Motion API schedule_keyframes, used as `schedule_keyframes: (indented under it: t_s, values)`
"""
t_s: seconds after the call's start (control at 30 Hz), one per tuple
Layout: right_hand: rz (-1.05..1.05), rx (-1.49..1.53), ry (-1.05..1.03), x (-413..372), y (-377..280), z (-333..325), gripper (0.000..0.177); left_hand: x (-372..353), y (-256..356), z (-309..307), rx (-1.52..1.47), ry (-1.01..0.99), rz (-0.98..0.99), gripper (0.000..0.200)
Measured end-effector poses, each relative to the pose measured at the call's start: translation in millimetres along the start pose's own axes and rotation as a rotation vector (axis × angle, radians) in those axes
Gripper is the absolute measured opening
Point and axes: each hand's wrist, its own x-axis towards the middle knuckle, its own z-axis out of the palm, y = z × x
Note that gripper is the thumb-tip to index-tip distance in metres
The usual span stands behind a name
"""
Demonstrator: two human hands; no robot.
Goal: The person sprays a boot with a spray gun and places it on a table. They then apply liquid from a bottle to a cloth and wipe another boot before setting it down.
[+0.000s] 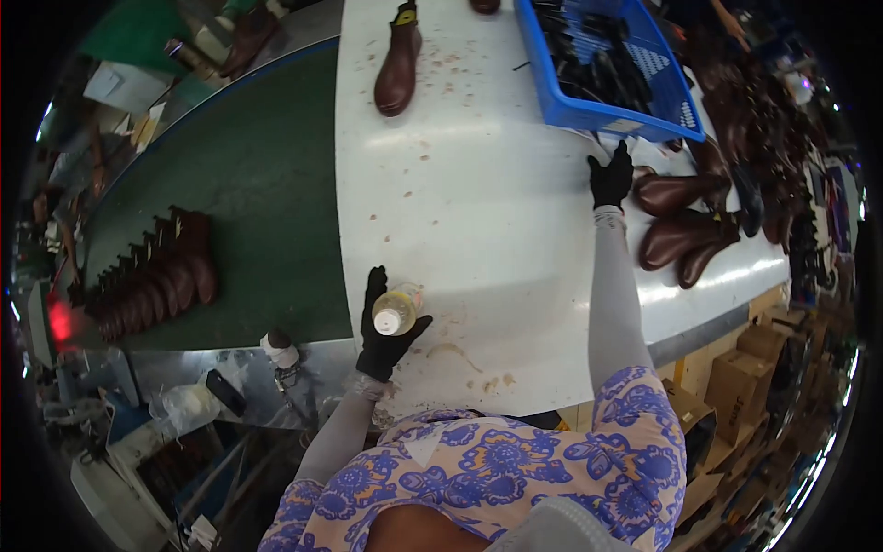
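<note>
My left hand, in a black glove, is wrapped round a clear plastic bottle with a white cap, close to the near edge of the white table. The bottle has yellowish liquid in it. My right hand, also black-gloved, reaches over the table just below the blue plastic basket; its thumb and fingers are apart, and nothing shows in them. Close to its right lie brown leather boots. Another brown boot lies at the far side of the table.
Dark pieces fill the basket. A row of brown boots stands on the green conveyor belt at left. Many more boots crowd the right side. Cardboard boxes sit below the table at right.
</note>
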Motion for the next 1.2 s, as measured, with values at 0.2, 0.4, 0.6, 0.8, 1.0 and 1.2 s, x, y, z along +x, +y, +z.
schedule_keyframes:
  t_s: [0.2,0.4,0.6,0.8,1.0,1.2]
  values:
    - [-0.391,0.405,-0.378,-93.7,-53.0,21.3,0.018,5.2,-50.2,-11.2,-0.178,-0.061,-0.162,0.09]
    - [-0.248,0.869,-1.161,-190.1,-213.2,-111.6,0.024,69.1,4.7,-78.0,0.197,-0.122,0.163,0.065]
    - [-0.393,1.136,-0.982,-160.4,-253.1,-111.0,0.018,124.0,48.8,-76.3,0.129,-0.419,-0.253,0.039]
    - [-0.428,1.262,-0.817,-166.5,-197.8,-59.3,0.038,128.3,54.7,-65.0,-0.158,-0.123,-0.095,0.018]
    - [0.661,2.053,-1.468,-157.1,-254.7,-125.3,0.043,112.5,26.7,-40.0,-0.232,-0.244,-0.017,0.036]
    - [-0.049,1.097,-0.659,-144.8,-243.9,-164.5,0.027,72.4,-6.5,-83.4,-0.211,-0.305,0.252,0.049]
